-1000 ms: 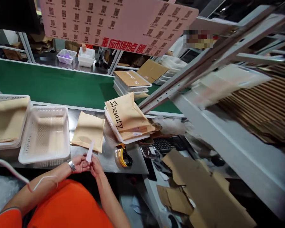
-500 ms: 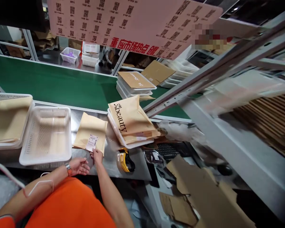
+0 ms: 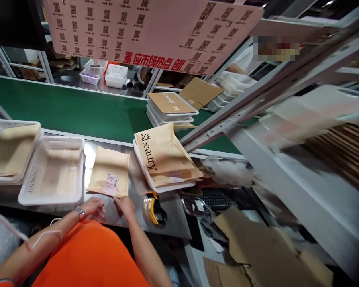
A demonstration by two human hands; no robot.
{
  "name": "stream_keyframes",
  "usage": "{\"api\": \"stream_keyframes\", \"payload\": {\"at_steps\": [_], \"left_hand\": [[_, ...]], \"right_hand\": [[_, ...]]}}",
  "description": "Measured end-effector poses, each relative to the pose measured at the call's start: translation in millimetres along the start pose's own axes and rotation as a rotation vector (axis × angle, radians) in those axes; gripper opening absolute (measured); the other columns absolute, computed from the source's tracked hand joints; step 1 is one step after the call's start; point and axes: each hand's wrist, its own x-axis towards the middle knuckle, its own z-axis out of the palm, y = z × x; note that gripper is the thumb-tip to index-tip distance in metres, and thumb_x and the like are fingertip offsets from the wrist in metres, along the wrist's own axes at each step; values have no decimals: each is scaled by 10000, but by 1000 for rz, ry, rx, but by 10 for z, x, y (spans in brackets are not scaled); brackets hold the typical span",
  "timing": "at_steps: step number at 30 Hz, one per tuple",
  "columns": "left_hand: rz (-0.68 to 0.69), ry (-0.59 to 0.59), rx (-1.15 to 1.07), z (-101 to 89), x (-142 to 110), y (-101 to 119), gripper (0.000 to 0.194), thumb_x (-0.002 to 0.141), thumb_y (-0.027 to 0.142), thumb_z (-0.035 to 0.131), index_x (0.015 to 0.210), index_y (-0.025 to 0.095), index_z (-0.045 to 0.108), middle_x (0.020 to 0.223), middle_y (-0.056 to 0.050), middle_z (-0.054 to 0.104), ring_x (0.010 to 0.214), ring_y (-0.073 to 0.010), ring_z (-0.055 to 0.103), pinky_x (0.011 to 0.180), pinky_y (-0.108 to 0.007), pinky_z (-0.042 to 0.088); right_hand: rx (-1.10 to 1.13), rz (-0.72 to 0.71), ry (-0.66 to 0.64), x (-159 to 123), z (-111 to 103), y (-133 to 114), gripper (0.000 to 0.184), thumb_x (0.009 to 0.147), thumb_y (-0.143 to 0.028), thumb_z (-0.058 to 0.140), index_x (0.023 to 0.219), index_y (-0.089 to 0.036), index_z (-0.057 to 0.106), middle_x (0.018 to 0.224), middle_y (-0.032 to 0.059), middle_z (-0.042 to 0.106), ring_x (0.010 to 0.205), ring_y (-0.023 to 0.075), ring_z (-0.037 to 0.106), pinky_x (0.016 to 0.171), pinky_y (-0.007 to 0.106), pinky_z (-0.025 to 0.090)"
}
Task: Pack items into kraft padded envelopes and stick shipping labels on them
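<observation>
A tan padded envelope (image 3: 109, 169) with a white printed label (image 3: 111, 184) lies flat on the metal table in front of me. My right hand (image 3: 126, 206) is at its lower right edge, the fingertips pinched together at the rim. My left hand (image 3: 92, 208), with a metal watch at the wrist, is held palm inward just below the envelope's lower left side. Its fingers are loosely bent and apart, slightly blurred, with nothing in them. A yellow and black tape dispenser (image 3: 155, 209) sits to the right of my right hand.
Left of the envelope stands a white basket (image 3: 80, 171), beside another basket (image 3: 36, 124) holding envelopes. To the right, a tray (image 3: 140, 157) carries "beauty" envelopes (image 3: 155, 149). A green conveyor (image 3: 107, 115) runs behind. A keyboard (image 3: 224, 198) and cardboard (image 3: 257, 247) lie at right.
The envelope has turned slightly and lies straighter. My right hand has shifted down to its lower edge, away from the label. My left hand has moved a little left; the view has shifted too.
</observation>
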Motion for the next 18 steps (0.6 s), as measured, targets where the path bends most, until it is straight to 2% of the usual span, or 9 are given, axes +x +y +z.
{"api": "stream_keyframes", "payload": {"at_steps": [2,4,5,7,9,12,15,18], "left_hand": [[44,26,77,-22,11,19,316,914,499,795,901,213,662,811,-69,779,690,-214,743,675,-301,507],[100,38,177,-61,21,57,283,918,466,790,867,205,693,809,-70,785,703,-212,735,677,-298,507],[128,39,226,-86,23,84,268,922,447,787,848,201,711,817,-71,790,719,-214,734,695,-302,520],[182,35,309,-145,26,150,224,924,390,787,831,189,755,841,-72,801,784,-225,742,779,-317,557],[291,21,477,-203,40,222,170,944,333,760,907,175,814,921,-88,829,899,-250,768,903,-351,590],[588,40,871,-255,129,312,271,1025,261,641,1187,170,838,1250,-145,842,1194,-289,777,1110,-437,594],[820,163,1173,-229,311,364,445,1055,163,530,1448,160,740,1625,-191,668,1558,-321,593,1308,-540,487],[897,236,1389,-130,507,356,637,1048,255,645,1664,125,552,1797,-244,454,1709,-395,385,1377,-660,366]], "right_hand": [[-12,26,82,-28,-156,37,303,709,-438,909,734,-265,661,906,158,813,1232,428,733,1021,508,534],[73,49,150,4,-231,36,420,698,-528,899,934,-243,700,1191,232,817,1420,450,643,1109,514,520],[140,69,146,41,-235,19,491,671,-551,907,983,-234,701,1254,250,805,1463,453,615,1124,510,524],[286,121,47,126,-191,-44,532,623,-572,920,971,-227,715,1190,247,824,1403,457,663,1080,507,565],[420,159,-115,176,-114,-128,511,600,-582,922,913,-223,737,1022,207,846,1194,444,769,970,515,617],[657,148,-290,118,-35,-249,519,562,-558,931,923,-220,774,952,144,862,1017,392,818,915,507,651],[880,99,-375,-62,-59,-338,489,544,-501,921,933,-235,791,985,98,881,1049,367,820,986,497,654],[978,72,-418,-257,-177,-401,390,556,-457,894,865,-249,779,927,72,877,1036,372,826,995,521,657]]}}
